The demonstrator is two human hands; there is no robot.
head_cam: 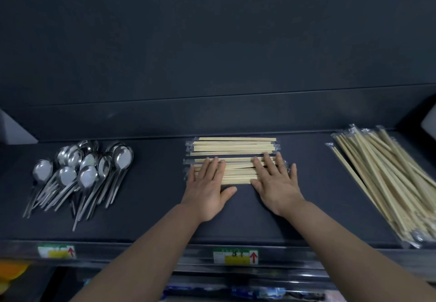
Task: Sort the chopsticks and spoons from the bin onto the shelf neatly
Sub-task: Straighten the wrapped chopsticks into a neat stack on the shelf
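— Where are the hands?

— Both flat on the dark shelf (pixel 146 183), palms down. The left hand (pixel 207 183) and right hand (pixel 276 183) lie spread over the near row of wrapped chopsticks (pixel 238 172) in the middle, fingers straight, nothing pinched or closed around; they only press on top of the sticks.

— Anything behind that row?

— A second tidy row of chopsticks (pixel 232 146), just beyond the fingertips, lying crosswise against the back lip.

— And around them?

— To the left, well apart, a loose heap of steel spoons (pixel 82 172), bowls toward the back, handles fanned toward the front edge. To the right, a large slanted pile of chopsticks (pixel 389 183) in clear sleeves, running from the back to the front corner.

— Does anything block the hands?

— No, bare shelf lies either side of them. Price labels (pixel 235 256) with red arrows sit on the front rail below the forearms.
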